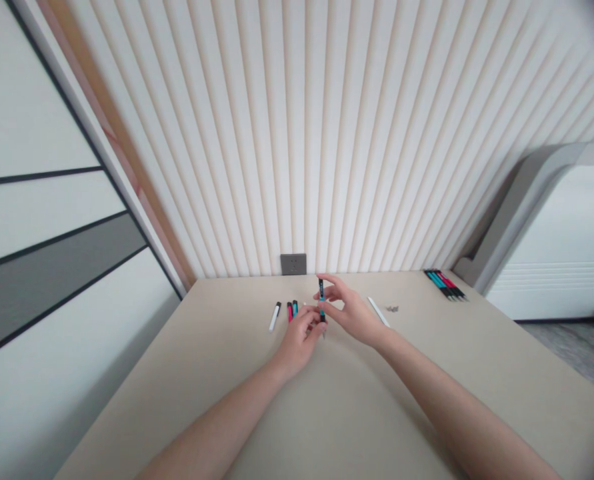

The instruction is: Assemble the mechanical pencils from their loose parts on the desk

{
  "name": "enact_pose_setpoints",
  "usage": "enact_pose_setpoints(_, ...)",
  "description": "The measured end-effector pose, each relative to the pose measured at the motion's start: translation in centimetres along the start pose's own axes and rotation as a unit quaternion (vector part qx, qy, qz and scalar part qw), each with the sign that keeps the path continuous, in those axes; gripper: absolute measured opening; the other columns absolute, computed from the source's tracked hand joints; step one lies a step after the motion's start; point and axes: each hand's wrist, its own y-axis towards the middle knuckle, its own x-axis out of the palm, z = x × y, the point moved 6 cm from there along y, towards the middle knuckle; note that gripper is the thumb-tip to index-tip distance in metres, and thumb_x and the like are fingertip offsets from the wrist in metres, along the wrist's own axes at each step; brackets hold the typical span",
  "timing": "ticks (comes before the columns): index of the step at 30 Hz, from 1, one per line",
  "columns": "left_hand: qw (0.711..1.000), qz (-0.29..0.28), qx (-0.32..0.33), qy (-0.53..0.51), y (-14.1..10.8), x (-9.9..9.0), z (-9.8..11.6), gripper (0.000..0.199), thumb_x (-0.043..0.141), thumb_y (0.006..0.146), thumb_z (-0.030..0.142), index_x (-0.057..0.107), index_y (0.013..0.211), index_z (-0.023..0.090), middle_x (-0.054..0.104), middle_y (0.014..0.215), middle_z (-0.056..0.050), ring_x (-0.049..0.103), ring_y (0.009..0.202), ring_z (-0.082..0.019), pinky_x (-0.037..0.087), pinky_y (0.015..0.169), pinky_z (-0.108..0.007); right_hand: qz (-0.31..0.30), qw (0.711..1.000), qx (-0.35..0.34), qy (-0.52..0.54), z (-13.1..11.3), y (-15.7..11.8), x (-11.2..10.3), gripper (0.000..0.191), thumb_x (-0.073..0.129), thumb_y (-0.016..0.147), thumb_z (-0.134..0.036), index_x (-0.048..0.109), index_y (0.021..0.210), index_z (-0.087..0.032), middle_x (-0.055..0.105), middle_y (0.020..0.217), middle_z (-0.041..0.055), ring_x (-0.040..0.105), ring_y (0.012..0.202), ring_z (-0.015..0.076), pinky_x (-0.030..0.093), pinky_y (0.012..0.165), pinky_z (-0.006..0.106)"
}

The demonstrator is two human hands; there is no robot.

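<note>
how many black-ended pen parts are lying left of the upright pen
3 visible: a white one farthest left, then a red one and a blue one side by side near the left hand, which may hide more.

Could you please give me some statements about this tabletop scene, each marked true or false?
1. The left hand and right hand are both at one blue-and-black pen. True.
2. That pen lies flat. False: it is held upright.
3. The row of pens at the far right is all white. False: it shows blue, red and black.
4. A dark socket is on the wall behind the table. True.
</note>
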Motion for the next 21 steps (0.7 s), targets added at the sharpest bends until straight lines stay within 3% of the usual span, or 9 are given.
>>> enact_pose_setpoints(2, 1.0, 0.007, -0.001, -0.003, 0.0, -0.1, -0.1, 0.02, 0.051, 0.091, 0.031, 0.058, 0.08, 0.017, 0.055, 0.098, -0.006, 0.054, 0.085, -0.017, 0.045, 0.069, -0.025, 0.001, 1.0, 0.001, 0.003, 0.0, -0.1, 0.4, 0.055, 0.054, 0.087, -0.02, 0.036, 0.139, -0.027, 0.067, 0.107, 0.005, 0.063, 0.096, 0.0157, 0.046, 0.091, 0.038)
enact_pose_setpoints(5, 0.999, 0.019, 0.003, -0.035, 0.1, -0.2, -0.1, 0.02, 0.049, 0.093, 0.033, 0.061, 0.091, 0.017, 0.057, 0.101, -0.006, 0.055, 0.088, -0.017, 0.046, 0.072, -0.026, 0.003, 1.0, 0.003, 0.002, 0.4, -0.2, 1.1, 0.075, 0.056, 0.086, -0.019, 0.016, 0.149, -0.028, 0.067, 0.112, 0.0058, 0.063, 0.097, 0.016, 0.045, 0.092, 0.039)
enact_pose_setpoints(7, 0.998, 0.027, 0.007, -0.052, 0.2, -0.4, -0.2, 0.021, 0.05, 0.093, 0.033, 0.062, 0.1, 0.018, 0.058, 0.107, -0.007, 0.056, 0.094, -0.019, 0.047, 0.075, -0.027, 0.005, 1.0, 0.011, 0.001, 1.0, -0.4, 1.6, 0.084, 0.056, 0.086, -0.019, 0.004, 0.151, -0.027, 0.067, 0.108, 0.0053, 0.063, 0.094, 0.0161, 0.046, 0.091, 0.039)
enact_pose_setpoints(9, 0.998, 0.033, 0.007, -0.056, 0.3, -0.5, -0.3, 0.023, 0.051, 0.093, 0.034, 0.062, 0.104, 0.018, 0.058, 0.11, -0.008, 0.056, 0.099, -0.02, 0.047, 0.077, -0.027, 0.014, 1.0, 0.015, -0.004, 1.4, -0.5, 2.0, 0.085, 0.056, 0.087, -0.021, 0.002, 0.151, -0.026, 0.069, 0.102, 0.0038, 0.063, 0.09, 0.0161, 0.047, 0.088, 0.037)
enact_pose_setpoints(12, 0.998, 0.034, 0.001, -0.057, 0.3, -0.5, -0.6, 0.025, 0.05, 0.093, 0.036, 0.061, 0.107, 0.018, 0.06, 0.108, -0.009, 0.057, 0.099, -0.021, 0.047, 0.079, -0.028, 0.014, 0.999, 0.014, -0.033, 1.5, -0.5, 2.1, 0.068, 0.055, 0.088, -0.024, 0.023, 0.148, -0.025, 0.069, 0.091, 0.0012, 0.063, 0.084, 0.0159, 0.048, 0.083, 0.033)
enact_pose_setpoints(16, 0.999, 0.006, -0.021, -0.03, 0.3, -0.1, -0.7, 0.029, 0.05, 0.092, 0.04, 0.06, 0.108, 0.017, 0.06, 0.104, -0.008, 0.059, 0.086, -0.018, 0.048, 0.074, -0.028, 0.032, 0.994, 0.014, -0.107, 1.1, 0.3, 0.5, 0.025, 0.049, 0.093, -0.03, 0.06, 0.114, -0.023, 0.067, 0.082, 0.0003, 0.06, 0.073, 0.0146, 0.046, 0.07, 0.026)
enact_pose_setpoints(19, 0.999, -0.023, -0.028, 0.019, 0.3, 0.1, 0.0, 0.032, 0.047, 0.093, 0.043, 0.064, 0.102, 0.017, 0.062, 0.096, -0.007, 0.059, 0.084, -0.019, 0.047, 0.075, -0.029, 0.069, 0.977, 0.024, -0.2, 2.0, 1.0, -2.8, 0.025, 0.045, 0.095, -0.036, 0.064, 0.095, -0.02, 0.064, 0.075, 0.0004, 0.056, 0.066, 0.0143, 0.043, 0.064, 0.024)
enact_pose_setpoints(21, 0.997, -0.051, -0.019, 0.053, 0.2, 0.3, 0.6, 0.035, 0.043, 0.094, 0.042, 0.067, 0.09, 0.017, 0.063, 0.083, -0.005, 0.059, 0.081, -0.019, 0.046, 0.075, -0.03, 0.1, 0.951, 0.037, -0.289, 3.4, 0.9, -5.8, 0.03, 0.041, 0.096, -0.037, 0.066, 0.096, -0.019, 0.066, 0.081, 0.004, 0.059, 0.073, 0.0163, 0.043, 0.069, 0.025)
